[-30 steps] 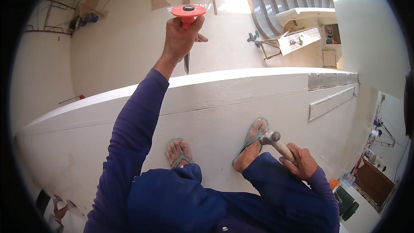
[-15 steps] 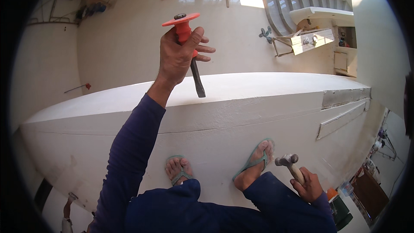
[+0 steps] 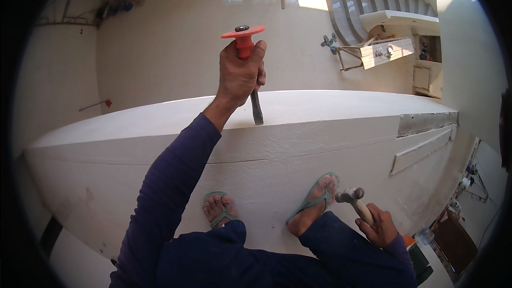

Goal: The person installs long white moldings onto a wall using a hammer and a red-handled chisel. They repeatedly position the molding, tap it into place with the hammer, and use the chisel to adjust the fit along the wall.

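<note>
My left hand (image 3: 241, 74) is closed around the red guarded grip of a cold chisel (image 3: 257, 109). The round guard and steel striking end show above my fist. Below it the dark blade points down, its tip at the far top edge of a white wall or ledge (image 3: 320, 144); whether it touches cannot be made out. My right hand (image 3: 380, 226) is closed on the wooden handle of a hammer (image 3: 350, 196), held low by my right knee with its metal head beyond my right foot. Rough, chipped patches mark the white surface below the chisel.
I sit or squat with both sandalled feet (image 3: 218, 209) on the white surface. Far below are a pale floor, a curved staircase (image 3: 384, 0) and a wooden trestle (image 3: 386, 53). A recessed strip (image 3: 426, 121) lies to the right. Containers (image 3: 418, 258) stand behind my right hand.
My left hand has moved right and closed its spread fingers around the chisel grip. The chisel stands more upright, its tip slightly lower. The hammer has shifted slightly left.
</note>
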Demonstrator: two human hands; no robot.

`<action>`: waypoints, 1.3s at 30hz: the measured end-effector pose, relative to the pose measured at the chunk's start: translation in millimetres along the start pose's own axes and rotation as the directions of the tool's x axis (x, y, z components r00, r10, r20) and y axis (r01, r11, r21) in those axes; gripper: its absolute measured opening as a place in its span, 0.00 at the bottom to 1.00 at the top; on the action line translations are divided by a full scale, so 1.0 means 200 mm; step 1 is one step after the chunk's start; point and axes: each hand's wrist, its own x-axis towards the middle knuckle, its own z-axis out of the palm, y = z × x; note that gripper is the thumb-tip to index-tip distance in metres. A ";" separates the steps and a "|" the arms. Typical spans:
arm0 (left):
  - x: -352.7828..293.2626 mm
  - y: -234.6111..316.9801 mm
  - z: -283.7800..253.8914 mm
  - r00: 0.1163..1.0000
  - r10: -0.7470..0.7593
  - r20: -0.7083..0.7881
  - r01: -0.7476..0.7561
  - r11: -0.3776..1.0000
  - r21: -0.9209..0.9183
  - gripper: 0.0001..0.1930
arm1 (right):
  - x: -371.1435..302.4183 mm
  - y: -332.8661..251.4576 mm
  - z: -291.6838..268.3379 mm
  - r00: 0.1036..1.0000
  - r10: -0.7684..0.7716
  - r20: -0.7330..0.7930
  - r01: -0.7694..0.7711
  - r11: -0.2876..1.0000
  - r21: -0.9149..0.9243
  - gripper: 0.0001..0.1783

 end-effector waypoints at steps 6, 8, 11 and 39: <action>-0.01 0.00 0.02 1.000 0.008 -0.011 -0.008 1.000 -0.017 0.15 | -0.01 0.00 0.01 1.000 -0.022 -0.005 0.022 1.000 0.002 0.15; -0.01 0.00 0.03 1.000 0.008 -0.023 -0.008 1.000 0.000 0.15 | 0.00 -0.02 0.01 0.999 -0.038 0.005 0.038 0.999 -0.012 0.15; -0.02 0.00 0.04 0.999 -0.023 -0.042 0.024 0.999 0.027 0.15 | 0.01 -0.05 0.00 0.997 -0.068 0.025 0.069 0.997 -0.027 0.14; -0.05 0.02 0.15 0.995 0.086 -0.050 -0.084 0.996 0.037 0.10 | 1.16 -1.45 -0.87 0.488 -0.871 -0.055 0.483 0.322 -0.815 0.32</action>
